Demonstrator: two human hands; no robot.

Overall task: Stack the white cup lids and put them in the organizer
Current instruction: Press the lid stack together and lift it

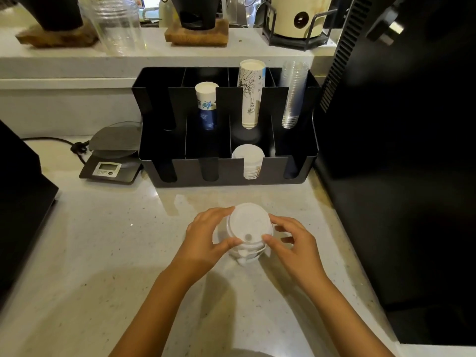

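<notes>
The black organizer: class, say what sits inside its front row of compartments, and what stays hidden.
In the black organizer, only the front row's third compartment from the left shows contents: a stack of white lids, seen from above and through its slot. The other front compartments look dark; their floors can't be checked.

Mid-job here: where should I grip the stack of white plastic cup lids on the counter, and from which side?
Grip the stack of white plastic cup lids around its rims, one hand per flank, as the left hand and right hand sit now. The lids stand flat and round in a loose column, so opposing side pressure probably keeps them aligned; a top pinch would lift only the top lid.
</notes>
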